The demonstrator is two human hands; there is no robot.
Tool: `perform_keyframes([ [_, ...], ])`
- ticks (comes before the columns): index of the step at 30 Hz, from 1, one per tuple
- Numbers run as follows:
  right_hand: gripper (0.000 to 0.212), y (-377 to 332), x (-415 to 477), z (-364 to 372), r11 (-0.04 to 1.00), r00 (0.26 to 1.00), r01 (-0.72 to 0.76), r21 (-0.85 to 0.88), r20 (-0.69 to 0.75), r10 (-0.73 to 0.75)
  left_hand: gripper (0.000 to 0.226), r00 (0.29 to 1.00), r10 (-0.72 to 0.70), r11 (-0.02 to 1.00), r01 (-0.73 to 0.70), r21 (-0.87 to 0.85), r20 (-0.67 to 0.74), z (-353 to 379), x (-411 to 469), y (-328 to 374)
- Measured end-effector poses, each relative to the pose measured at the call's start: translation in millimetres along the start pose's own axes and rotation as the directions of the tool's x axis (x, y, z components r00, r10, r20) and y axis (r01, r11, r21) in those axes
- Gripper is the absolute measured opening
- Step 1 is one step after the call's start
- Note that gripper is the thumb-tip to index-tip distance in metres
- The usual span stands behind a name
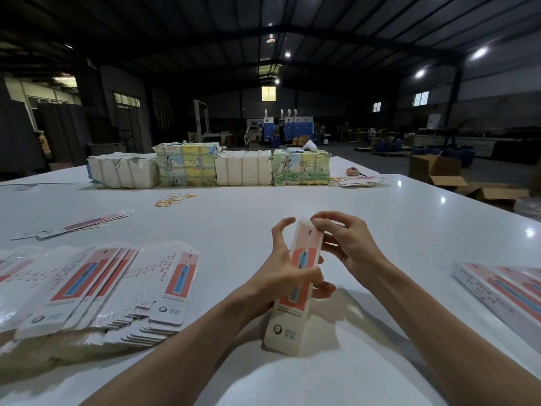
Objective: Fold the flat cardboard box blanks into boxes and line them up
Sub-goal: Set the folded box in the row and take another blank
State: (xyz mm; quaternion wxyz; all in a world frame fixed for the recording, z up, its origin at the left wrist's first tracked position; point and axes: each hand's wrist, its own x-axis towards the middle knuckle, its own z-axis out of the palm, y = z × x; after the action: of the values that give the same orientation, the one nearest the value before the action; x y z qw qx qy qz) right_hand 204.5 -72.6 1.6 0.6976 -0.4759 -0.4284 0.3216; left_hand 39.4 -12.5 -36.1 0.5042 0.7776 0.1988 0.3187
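Slim white-and-coral cardboard box [288, 320] stands tilted on its lower end, near the middle of the near edge of the glossy white table [409, 230]. Left hand [281, 271] grips its mid-body, thumb across the printed face. Right hand [348, 244] pinches the top flap with curled fingertips. Risks, as judged: flap tucked askew creases the tab; leaning base skids on the slick top; too hard a squeeze buckles the thin wall. Counts: 1 box in hand; fanned pile of flat printed blanks [96, 288] at near-left edge, too many to count; finished boxes [503, 288] lying at right edge, at least 3, partly cut off; 4 wrapped paper bundles [210, 167] along far edge.
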Motion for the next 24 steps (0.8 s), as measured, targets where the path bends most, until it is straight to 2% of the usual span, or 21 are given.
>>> perform_keyframes([
  [5,0.015,-1.4,-0.4,-1.8,0.999,1.0,0.003,-0.046,0.024,-0.002,0.108,0.999,0.028,1.0,-0.028,-0.012,0.036,0.4,2.1,-3.4],
  [10,0.018,3.6,-4.7,3.5,0.997,0.992,0.045,-0.057,0.123,-0.038,0.101,0.999,0.004,0.997,-0.007,-0.074,-0.041,-2.0,3.3,-1.2],
  [15,0.011,10.2,-8.6,9.0,0.963,0.98,0.192,-0.189,0.082,-0.179,0.1,0.998,-0.038,0.99,0.03,-0.138,-0.056,-1.9,-1.1,1.6],
  [21,0.01,18.5,-12.2,9.6,0.935,0.972,0.236,-0.265,0.06,-0.228,0.098,0.998,-0.058,0.975,0.054,-0.216,-0.011,-0.2,-4.8,2.5],
  [24,0.014,23.5,-12.4,14.0,0.902,0.969,0.246,-0.354,0.07,-0.237,0.088,0.99,-0.138,0.937,0.121,-0.328,-0.03,2.3,-3.4,6.6],
])
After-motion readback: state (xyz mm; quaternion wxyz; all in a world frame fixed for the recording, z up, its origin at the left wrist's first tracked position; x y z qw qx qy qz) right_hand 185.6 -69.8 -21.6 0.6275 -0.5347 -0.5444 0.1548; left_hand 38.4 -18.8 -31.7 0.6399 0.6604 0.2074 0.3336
